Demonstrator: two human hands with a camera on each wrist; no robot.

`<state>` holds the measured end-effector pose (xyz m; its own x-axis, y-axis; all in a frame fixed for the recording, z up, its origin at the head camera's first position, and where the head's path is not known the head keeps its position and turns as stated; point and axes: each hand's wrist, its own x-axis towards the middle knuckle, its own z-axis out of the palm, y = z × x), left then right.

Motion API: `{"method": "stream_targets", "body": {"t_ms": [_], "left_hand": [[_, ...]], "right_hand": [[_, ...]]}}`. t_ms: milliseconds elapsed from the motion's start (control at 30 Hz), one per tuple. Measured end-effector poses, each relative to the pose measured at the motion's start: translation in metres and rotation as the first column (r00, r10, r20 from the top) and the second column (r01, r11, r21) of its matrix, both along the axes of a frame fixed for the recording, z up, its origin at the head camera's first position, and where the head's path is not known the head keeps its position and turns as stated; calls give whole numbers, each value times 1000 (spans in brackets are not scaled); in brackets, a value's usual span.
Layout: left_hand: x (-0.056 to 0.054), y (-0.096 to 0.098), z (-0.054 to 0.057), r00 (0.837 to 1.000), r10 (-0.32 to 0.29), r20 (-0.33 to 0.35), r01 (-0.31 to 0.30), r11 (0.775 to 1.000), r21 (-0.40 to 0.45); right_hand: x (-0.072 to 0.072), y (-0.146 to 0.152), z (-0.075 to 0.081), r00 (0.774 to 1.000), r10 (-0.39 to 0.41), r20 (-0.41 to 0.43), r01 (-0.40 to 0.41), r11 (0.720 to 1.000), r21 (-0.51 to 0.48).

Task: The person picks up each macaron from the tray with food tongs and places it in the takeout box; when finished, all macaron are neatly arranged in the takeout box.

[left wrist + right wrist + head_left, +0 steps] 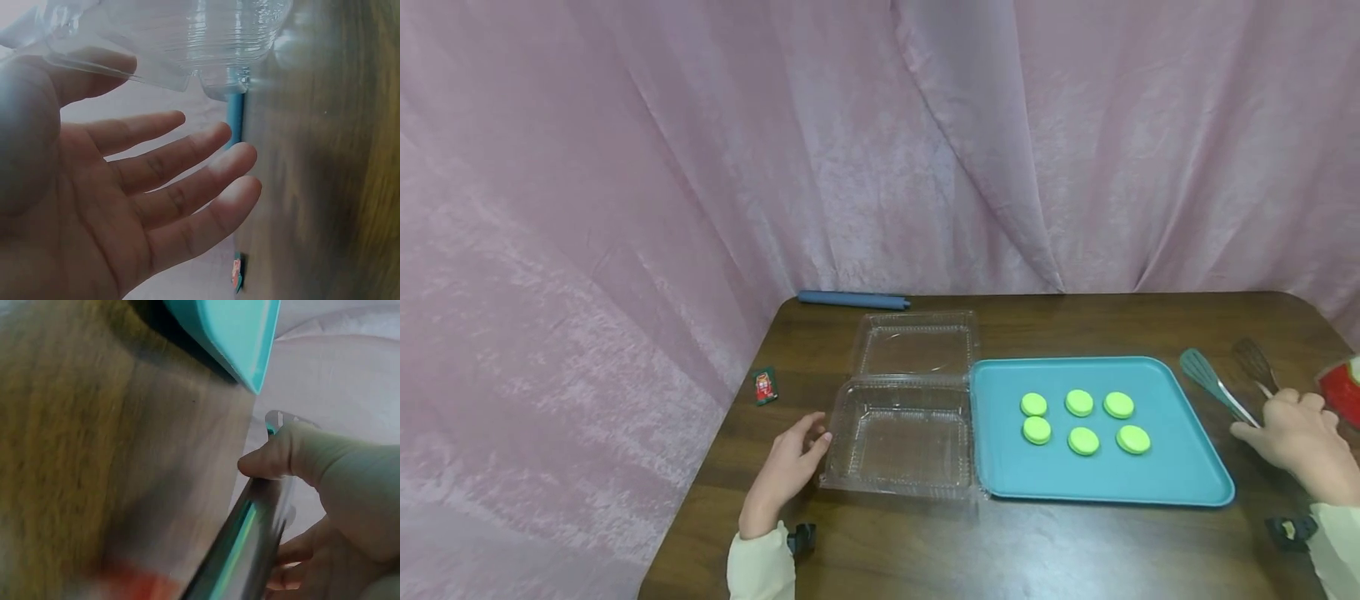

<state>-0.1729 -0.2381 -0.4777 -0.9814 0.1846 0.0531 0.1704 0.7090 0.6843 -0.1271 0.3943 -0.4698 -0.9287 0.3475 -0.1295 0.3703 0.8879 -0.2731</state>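
My left hand (786, 471) is beside the left edge of a clear plastic clamshell box (842, 450), fingers loosely extended and thumb at the rim. In the left wrist view the thumb overlaps the clear plastic; whether it presses there I cannot tell. At the far right my right hand (1300, 433) holds metal tongs with a teal slotted head (1201, 372) and a darker slotted head (1253, 363), spread apart. The thumb lies along one metal arm (265, 494) in the right wrist view. Several light green discs (1083, 441) lie in two rows on a turquoise tray (1180, 475).
The box's lid (917, 350) lies folded back. Behind it a blue rod-shaped roll (853, 300) lies along the table's rear edge. A small green-and-red packet (765, 387) is at the left; a red item (1341, 392) is partly visible at the right. Pink curtains (865, 150) hang behind.
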Motion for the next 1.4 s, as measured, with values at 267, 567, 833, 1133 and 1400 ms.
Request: {"method": "stream_targets", "body": {"t_ms": [267, 567, 833, 1133, 1400], "left_hand": [[-1, 5, -3, 1000, -14, -15, 14, 1000, 12], [-2, 11, -5, 999, -31, -27, 31, 999, 25], [1, 10, -4, 1000, -17, -3, 17, 999, 39], [1, 10, -2, 1000, -19, 9, 19, 999, 39], [2, 12, -3, 1000, -6, 4, 6, 1000, 23]], "right_hand": [[7, 4, 1, 995, 41, -91, -42, 999, -5], [12, 10, -12, 917, 269, -296, -232, 960, 156], [9, -3, -12, 847, 411, -337, -331, 904, 271], [6, -15, -8, 840, 491, -232, -425, 860, 281], [2, -20, -8, 824, 538, -176, -476, 827, 300]]}}
